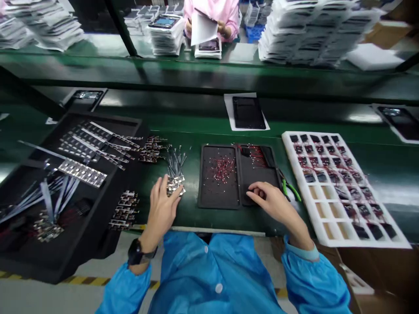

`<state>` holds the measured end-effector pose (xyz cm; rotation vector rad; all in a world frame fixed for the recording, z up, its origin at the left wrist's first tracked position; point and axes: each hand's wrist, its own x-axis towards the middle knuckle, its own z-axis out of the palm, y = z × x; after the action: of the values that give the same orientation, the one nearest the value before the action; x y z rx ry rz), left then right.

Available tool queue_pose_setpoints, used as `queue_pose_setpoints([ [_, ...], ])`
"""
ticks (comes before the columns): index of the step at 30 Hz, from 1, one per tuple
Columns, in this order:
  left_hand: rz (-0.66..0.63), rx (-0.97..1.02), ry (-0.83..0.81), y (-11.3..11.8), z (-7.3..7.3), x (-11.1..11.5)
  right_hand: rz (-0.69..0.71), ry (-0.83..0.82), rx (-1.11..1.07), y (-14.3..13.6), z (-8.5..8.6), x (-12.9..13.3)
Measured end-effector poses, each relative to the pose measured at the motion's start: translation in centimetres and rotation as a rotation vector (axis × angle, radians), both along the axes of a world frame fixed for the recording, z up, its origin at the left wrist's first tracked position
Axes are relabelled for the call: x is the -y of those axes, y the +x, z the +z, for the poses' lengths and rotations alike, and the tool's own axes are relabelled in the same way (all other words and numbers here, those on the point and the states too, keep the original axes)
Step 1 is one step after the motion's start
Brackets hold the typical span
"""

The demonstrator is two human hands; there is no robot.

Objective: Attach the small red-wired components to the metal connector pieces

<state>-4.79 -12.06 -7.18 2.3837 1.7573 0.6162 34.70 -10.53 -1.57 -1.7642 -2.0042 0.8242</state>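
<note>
My left hand [163, 201] rests beside a cluster of small circuit boards [175, 185] with grey ribbon cables [176, 160] fanning away from it. Its fingers are spread, and the fingertips touch the boards' near edge. Over the right half of a black two-part tray [218, 204] is my right hand [271, 199], its fingers curled in toward the thumb; whether something small is between them I cannot make out. Tiny red parts [222, 169] lie scattered in the tray's left half. Red-wired pieces [258, 156] sit at the back of its right half.
Green-handled pliers [290, 188] lie right of the tray. A white foam tray [322, 192] holds black parts in many cells. Black bins [81, 209] with strips and cables stand left. Behind, a dark panel [248, 113] lies on paper; a person in pink [229, 13] works across the bench.
</note>
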Motion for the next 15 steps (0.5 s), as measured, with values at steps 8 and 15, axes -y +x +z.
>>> queue_pose_setpoints([
  [8,0.096,0.143,0.007,-1.9,0.4,-1.2,-0.197,0.411,0.191,2.7,0.1,-7.5],
  [15,0.186,0.128,-0.007,-1.1,-0.3,-3.5,-0.015,0.425,0.470,-0.1,-1.1,-13.3],
])
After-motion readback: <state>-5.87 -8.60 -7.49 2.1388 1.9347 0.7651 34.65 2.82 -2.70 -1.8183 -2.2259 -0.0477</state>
